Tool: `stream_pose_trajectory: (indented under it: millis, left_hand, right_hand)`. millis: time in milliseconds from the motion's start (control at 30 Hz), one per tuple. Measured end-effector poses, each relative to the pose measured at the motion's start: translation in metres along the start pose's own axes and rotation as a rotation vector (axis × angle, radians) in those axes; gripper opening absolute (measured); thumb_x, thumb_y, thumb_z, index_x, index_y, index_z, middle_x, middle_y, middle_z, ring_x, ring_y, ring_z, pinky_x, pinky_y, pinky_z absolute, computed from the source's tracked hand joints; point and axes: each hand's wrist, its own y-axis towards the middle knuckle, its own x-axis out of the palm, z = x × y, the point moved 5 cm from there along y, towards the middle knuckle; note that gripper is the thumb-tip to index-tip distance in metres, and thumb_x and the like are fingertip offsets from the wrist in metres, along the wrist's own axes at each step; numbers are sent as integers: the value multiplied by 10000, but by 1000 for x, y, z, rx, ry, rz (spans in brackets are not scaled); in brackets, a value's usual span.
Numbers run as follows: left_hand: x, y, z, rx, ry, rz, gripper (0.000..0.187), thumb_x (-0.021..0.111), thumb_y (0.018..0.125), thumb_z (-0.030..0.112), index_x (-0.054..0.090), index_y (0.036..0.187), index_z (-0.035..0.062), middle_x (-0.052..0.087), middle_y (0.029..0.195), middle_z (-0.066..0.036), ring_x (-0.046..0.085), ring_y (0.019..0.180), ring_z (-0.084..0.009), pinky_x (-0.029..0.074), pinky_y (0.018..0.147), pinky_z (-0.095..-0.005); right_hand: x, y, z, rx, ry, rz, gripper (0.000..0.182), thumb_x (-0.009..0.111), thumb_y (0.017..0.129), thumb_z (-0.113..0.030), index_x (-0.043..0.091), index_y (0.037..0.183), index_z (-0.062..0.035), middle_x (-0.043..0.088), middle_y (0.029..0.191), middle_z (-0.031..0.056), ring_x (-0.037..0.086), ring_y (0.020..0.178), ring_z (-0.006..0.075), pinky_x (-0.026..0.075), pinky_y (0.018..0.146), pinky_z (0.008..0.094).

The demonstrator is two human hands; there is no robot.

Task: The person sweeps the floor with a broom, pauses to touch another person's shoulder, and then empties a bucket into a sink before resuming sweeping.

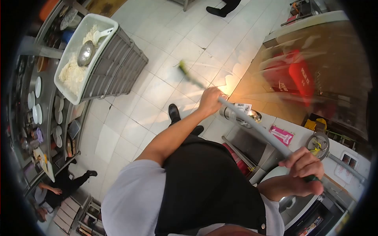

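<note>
A long grey pole (262, 131) runs slantwise across the view. At its far end, over the floor, is a yellow-green head, blurred, and I cannot make out its kind. My left hand (211, 101) is closed round the pole partway along. Nearer the other end, my right hand (303, 167) grips it with curled fingers, and a dark green tip shows beside the thumb. Beneath the pole, a metal canister with a printed label (235, 116) stands by the counter.
At upper left, a white tub (115, 26) of pale, crumbly food holds a metal bowl and rests on a grey crate (116, 67). A red bag (287, 78) shows behind a reflective panel at right. A person (65, 185) is at lower left; another's dark shoe (214, 11) is at top.
</note>
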Motion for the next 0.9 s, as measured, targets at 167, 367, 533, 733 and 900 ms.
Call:
stream_pose_trajectory:
  millis: [167, 367, 533, 733, 900]
  left_hand:
    - [-82, -112, -89, -278, 204, 7, 254, 802, 845, 234, 680, 736, 39, 661, 871, -161, 638, 886, -398, 512, 784, -542]
    - [-122, -112, -194, -408, 385, 150, 317, 791, 868, 268, 644, 713, 34, 667, 893, -187, 629, 903, -417, 515, 811, -538]
    - [-71, 46, -167, -246, 137, 87, 337, 793, 885, 322, 631, 785, 44, 654, 911, -175, 627, 985, -401, 516, 859, -514]
    - [-96, 84, -66, -158, 54, 198, 306, 795, 891, 297, 685, 806, 24, 679, 896, -157, 649, 983, -385, 526, 826, -500]
    - [-134, -5, -110, -309, 200, 297, 262, 807, 856, 246, 700, 787, 17, 681, 851, -187, 671, 886, -404, 534, 794, -515]
  right_hand:
    - [39, 25, 82, 279, 362, 88, 609, 471, 1108, -558, 602, 893, -4, 566, 718, 101, 628, 689, 265, 591, 592, 378]
    - [151, 47, 137, 409, 277, -71, 387, 546, 1113, -225, 584, 822, 27, 599, 802, 136, 638, 780, 278, 544, 734, 412]
    - [158, 93, 89, 107, -113, -283, 384, 693, 1027, -290, 669, 794, 15, 639, 739, 97, 686, 766, 291, 543, 731, 406]
    - [68, 143, 58, -59, 40, -266, 555, 632, 1046, -490, 642, 738, -30, 602, 635, 95, 667, 632, 309, 549, 601, 379]
    - [33, 161, 150, 228, 467, -182, 559, 462, 1122, -525, 547, 805, -72, 511, 688, 66, 589, 690, 260, 605, 566, 429]
